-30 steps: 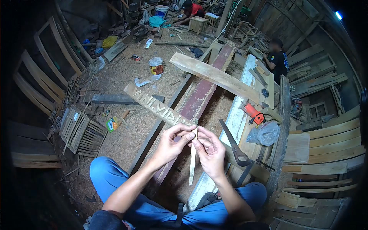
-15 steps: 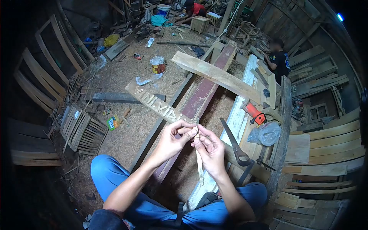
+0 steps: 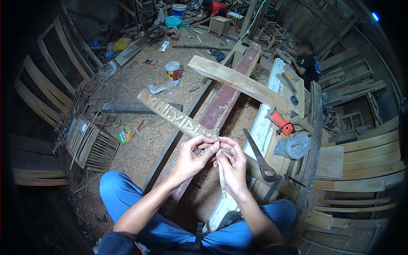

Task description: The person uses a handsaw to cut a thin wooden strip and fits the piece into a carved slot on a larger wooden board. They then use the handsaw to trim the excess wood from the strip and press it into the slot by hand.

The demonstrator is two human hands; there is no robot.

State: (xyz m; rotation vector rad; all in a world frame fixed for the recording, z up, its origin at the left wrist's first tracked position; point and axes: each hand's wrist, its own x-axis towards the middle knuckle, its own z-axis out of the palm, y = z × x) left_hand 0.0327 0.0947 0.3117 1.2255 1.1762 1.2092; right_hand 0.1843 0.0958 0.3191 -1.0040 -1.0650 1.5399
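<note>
Between both hands is a thin, pale wooden strip (image 3: 222,183), its lower end hanging toward my lap. My left hand (image 3: 195,158) pinches the strip's upper end with thumb and fingers. Just to the right, my right hand (image 3: 233,165) is closed on the same strip, thumb against it, a little lower. The fingers hide most of the strip's top. Right behind my left hand lies a board with raised wooden letters (image 3: 170,114), its near end covered by the fingers. A handsaw (image 3: 259,158) rests to the right of my right hand.
A red power tool (image 3: 281,122) and a clear plastic bag (image 3: 297,145) lie at the right. A thick plank (image 3: 238,80) crosses the maroon beam (image 3: 221,106). A paint can (image 3: 173,71) stands on the littered floor. Two other people (image 3: 307,63) work farther back.
My right hand has shifted slightly left. The strip's lower end has risen a little. Both hands stay on the strip.
</note>
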